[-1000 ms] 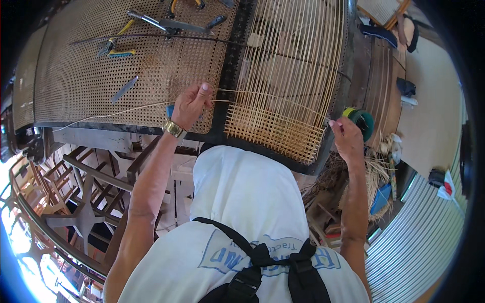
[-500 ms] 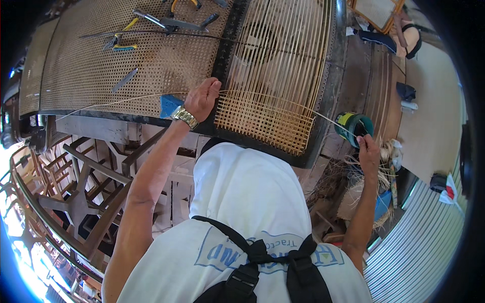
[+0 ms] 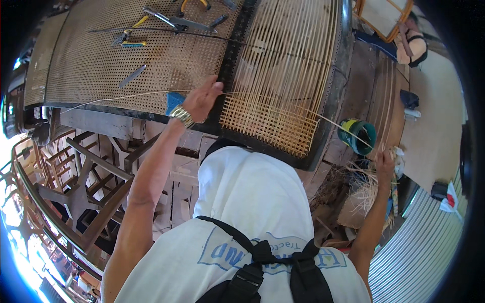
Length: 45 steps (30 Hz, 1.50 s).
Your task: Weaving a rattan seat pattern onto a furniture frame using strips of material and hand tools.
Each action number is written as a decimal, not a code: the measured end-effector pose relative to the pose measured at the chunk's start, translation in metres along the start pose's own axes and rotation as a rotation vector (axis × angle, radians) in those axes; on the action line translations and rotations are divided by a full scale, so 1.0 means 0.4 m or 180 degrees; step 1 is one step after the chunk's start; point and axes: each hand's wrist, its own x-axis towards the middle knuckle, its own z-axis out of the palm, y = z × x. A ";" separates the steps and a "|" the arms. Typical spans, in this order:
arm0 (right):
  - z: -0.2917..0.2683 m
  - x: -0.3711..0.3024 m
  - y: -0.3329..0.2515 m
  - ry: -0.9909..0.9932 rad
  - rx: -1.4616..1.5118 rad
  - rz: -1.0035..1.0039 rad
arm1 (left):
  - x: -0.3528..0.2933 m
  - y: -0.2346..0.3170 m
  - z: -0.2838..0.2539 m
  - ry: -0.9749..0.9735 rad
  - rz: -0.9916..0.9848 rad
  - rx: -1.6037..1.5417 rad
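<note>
A long pale cane strand [image 3: 333,122] runs across the partly woven cane panel [image 3: 270,123] and out past its right side. My right hand [image 3: 385,162] is closed around its far right end, beyond a dark green bucket [image 3: 365,136]. On the left, my left hand [image 3: 203,100] lies at the panel's dark frame [image 3: 230,65], fingers bent around the same strand where it enters the panel; its grip is partly hidden. The strand's tail trails left over finished cane mesh. Close-set crossing strands fill the panel's near end; mostly lengthwise strands span the rest.
Pliers with yellow handles [image 3: 132,38], a loose blade [image 3: 132,76] and other tools lie on the mesh. A blue block [image 3: 175,101] sits by my left wrist. Loose cane fibres [image 3: 364,187] pile below the bucket. Wooden chair frames [image 3: 91,177] stand at left; another person [image 3: 411,45] is at the upper right.
My right hand has moved outward to the right and slightly down, drawing the strand past the bucket. The left hand stays at the frame, its fingers a little straighter.
</note>
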 end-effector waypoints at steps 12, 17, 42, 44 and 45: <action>0.105 0.049 -0.411 -0.0713 0.1138 0.0045 | 0.047 0.011 0.081 0.0064 0.0909 -0.0237; 0.141 0.070 -0.523 -0.1224 0.1097 0.0056 | 0.140 0.015 0.190 -0.0136 0.1412 0.0970; 0.230 0.040 -0.501 -0.1130 0.3378 0.1448 | 0.277 0.051 0.167 -0.1636 0.1796 0.1201; 0.248 0.022 -0.478 -0.1229 0.3569 0.1512 | 0.288 0.061 0.159 -0.2148 0.1408 0.1328; 0.245 0.019 -0.479 -0.1223 0.3564 0.1529 | 0.292 0.066 0.150 -0.2162 0.1415 0.1321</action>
